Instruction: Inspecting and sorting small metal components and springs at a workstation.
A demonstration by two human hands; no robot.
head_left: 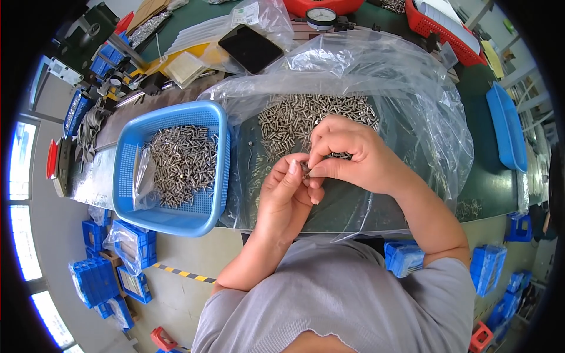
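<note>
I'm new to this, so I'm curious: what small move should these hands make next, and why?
Perhaps a slight turn of the small metal part, since the left hand and right hand meet at it, their fingertips partly hiding it.

A workbench (479, 117) bears a blue basket (222, 170) and plastic (426, 82).

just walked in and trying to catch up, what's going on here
A person is handling a small metal piece, with the fingertips of the left hand and right hand meeting around it; fingers partly hide it. Beyond the hands, a loose pile of metal pieces lies among clear plastic sheeting. To the left, a blue basket holds many more such pieces.
</note>
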